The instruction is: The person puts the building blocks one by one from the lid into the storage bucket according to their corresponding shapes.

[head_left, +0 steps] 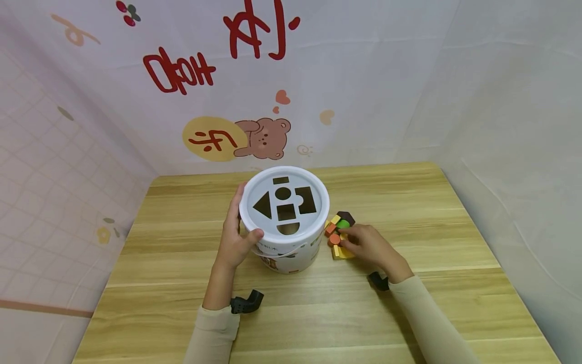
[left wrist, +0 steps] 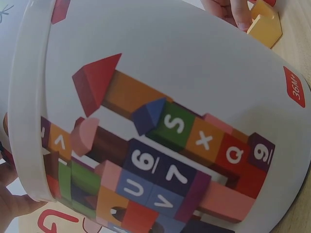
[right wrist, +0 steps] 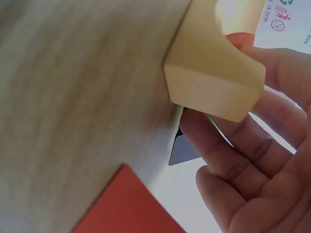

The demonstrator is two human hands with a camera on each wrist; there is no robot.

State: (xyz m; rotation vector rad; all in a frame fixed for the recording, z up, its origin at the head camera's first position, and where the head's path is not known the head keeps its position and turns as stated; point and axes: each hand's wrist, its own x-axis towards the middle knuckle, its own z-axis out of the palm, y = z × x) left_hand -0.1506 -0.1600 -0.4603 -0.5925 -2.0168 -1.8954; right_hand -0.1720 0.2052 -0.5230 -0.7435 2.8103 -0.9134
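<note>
A white bucket (head_left: 291,260) stands upright, its lid (head_left: 309,222) cut with a triangle, circle, half-round and other shaped holes. My left hand (head_left: 234,240) grips the bucket's left side, thumb on the lid's rim and fingers partly hidden round the wall. Right of the bucket, my right hand (head_left: 375,247) reaches into a small pile of blocks. Its fingers are bent around a yellow block with a curved notch (right wrist: 214,73); whether they pinch anything is hidden. Beside them lie an orange round block (head_left: 334,239), a green block (head_left: 343,224) and a dark brown block (head_left: 348,217).
A red block (right wrist: 129,206) lies on the wooden table (head_left: 159,253) in the right wrist view. The bucket's thin handle (head_left: 282,255) hangs across its front. Behind the table rises a printed white cloth (head_left: 364,101). Black mounts (head_left: 247,303) sit at both wrists.
</note>
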